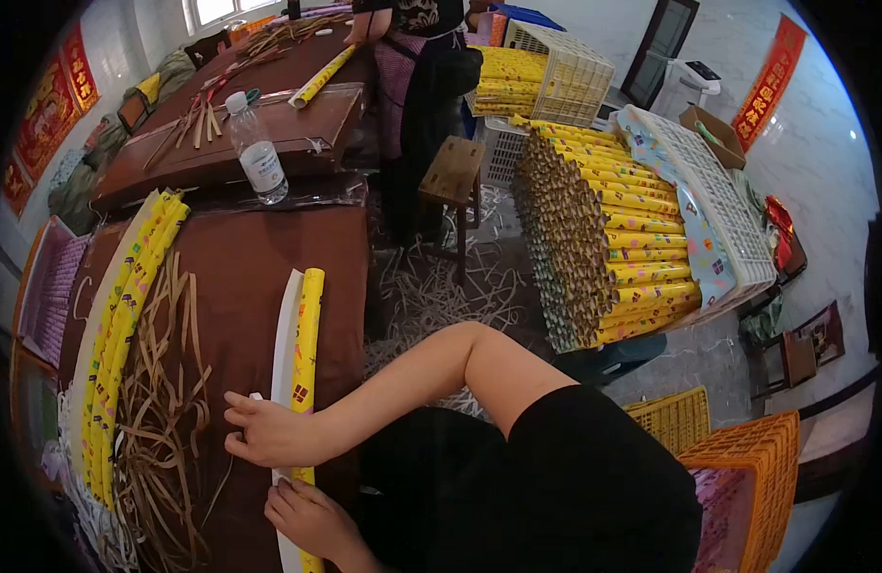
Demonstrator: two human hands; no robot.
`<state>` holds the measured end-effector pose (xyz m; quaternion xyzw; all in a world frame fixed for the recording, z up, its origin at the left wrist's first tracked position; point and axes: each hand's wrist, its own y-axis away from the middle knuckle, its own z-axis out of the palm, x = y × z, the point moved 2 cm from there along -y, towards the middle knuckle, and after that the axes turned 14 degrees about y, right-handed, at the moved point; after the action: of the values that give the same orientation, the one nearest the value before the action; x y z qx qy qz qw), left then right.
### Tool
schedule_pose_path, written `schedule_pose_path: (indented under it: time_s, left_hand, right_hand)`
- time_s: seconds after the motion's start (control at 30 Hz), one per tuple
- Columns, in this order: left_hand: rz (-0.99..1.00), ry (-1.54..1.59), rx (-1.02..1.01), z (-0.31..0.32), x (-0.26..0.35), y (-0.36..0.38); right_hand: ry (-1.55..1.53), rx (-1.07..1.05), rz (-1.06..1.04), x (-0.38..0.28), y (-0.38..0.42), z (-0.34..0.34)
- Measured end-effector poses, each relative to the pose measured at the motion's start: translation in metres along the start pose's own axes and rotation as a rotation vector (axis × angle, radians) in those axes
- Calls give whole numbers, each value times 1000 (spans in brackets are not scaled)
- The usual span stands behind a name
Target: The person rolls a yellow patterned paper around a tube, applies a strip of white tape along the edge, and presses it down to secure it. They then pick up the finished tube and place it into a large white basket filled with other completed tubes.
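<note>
A long yellow patterned paper roll [307, 358] with a white paper flap [285, 353] along its left side lies lengthwise on the brown table. My left hand [312, 520] is closed over the roll near the bottom, its fingertips on the white edge. Just above, my right hand [280, 432] reaches across the roll, fingers bent to the left. A small white piece shows behind its knuckles, and a thin brown strip runs down near its fingertips; what it pinches is hidden. Further left are a pile of loose brown strips [164, 382] and several yellow patterned sheets [111, 382].
A water bottle [261, 162] stands at the table's far end. Beyond it, a person works by another table [278, 72]. To the right are a wooden stool [452, 170], stacked yellow rolls [646, 229], a white crate [722, 205] and orange baskets [761, 477]. Strips litter the floor.
</note>
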<state>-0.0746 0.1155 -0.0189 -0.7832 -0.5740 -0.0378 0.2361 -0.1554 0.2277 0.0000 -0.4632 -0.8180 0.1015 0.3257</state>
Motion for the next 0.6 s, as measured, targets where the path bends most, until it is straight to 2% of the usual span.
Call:
schedule_pose_path:
  time_s: [0.17,0.2,0.3,0.4,0.43,0.47,0.53,0.6]
  left_hand:
    - [-61,-21,-44,0,-3,2]
    - [-2,22,-8,-1,0,1]
    - [97,77,79,-5,4,1]
    - [76,94,38,-9,5,-1]
    - [89,100,60,-8,4,-1]
    - [10,80,63,-9,3,-1]
    - [66,117,76,-10,4,-2]
    - [35,121,97,-8,1,-2]
  right_hand:
    - [5,23,-1,-2,1,5]
    - [-6,63,25,-2,0,6]
    - [-110,12,-6,10,-1,-7]
    - [-94,-38,-37,13,-3,-8]
    - [-174,-15,-38,16,-3,-7]
    - [-214,24,-67,23,-4,-11]
    - [-363,-25,-126,37,-7,-19]
    - [-411,22,-167,51,-7,-25]
